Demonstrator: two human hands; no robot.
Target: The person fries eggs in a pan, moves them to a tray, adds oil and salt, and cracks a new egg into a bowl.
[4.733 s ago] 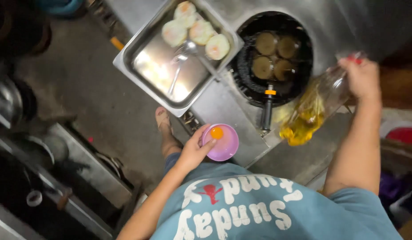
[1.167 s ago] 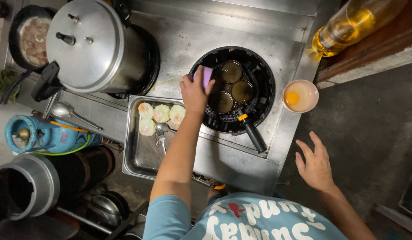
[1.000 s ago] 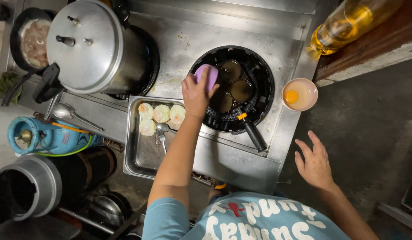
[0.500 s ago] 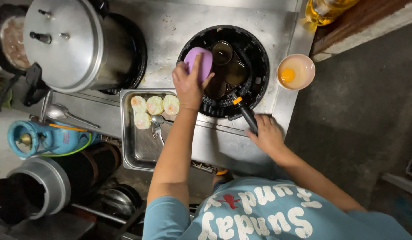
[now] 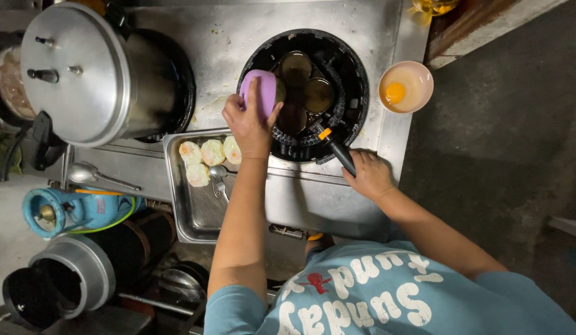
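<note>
My left hand (image 5: pixel 249 123) grips a small purple bowl (image 5: pixel 259 91), tipped upside down over the left edge of a black multi-well frying pan (image 5: pixel 308 93) on the burner. The pan's wells hold dark liquid. My right hand (image 5: pixel 369 176) is closed around the pan's black handle (image 5: pixel 339 153), which has an orange tip. A pale bowl with a raw egg yolk (image 5: pixel 405 87) stands on the steel counter to the right of the pan.
A steel tray (image 5: pixel 198 208) with several round fried pieces and a spoon sits left of the pan. A large lidded aluminium pot (image 5: pixel 77 74) stands at the far left. A blue gas cylinder (image 5: pixel 74 209) and dark pots are below the counter. A bottle of oil (image 5: pixel 434 6) is at the top right.
My right hand came in from the open air on the right and took hold of the pan handle. My left hand keeps the purple bowl tipped over the pan.
</note>
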